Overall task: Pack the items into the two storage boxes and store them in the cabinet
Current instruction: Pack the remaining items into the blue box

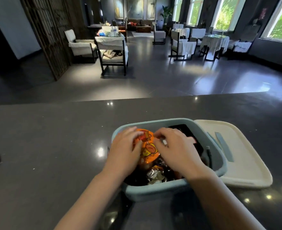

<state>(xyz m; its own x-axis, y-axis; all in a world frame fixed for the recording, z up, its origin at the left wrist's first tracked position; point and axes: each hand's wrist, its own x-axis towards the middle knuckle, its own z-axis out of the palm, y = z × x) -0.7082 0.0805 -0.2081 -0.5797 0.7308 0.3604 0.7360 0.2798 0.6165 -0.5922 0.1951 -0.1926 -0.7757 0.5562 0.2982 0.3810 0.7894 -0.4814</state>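
Head view: one pale blue rounded plastic storage box sits at lower centre on the glossy dark grey stone counter. One cream rounded lid lies flat at its right, touching it. Inside the box, two hands grip one crinkly orange printed snack bag: the left hand curls round its left side, and the right hand pinches its top. Foil wrappers lie below the bag.
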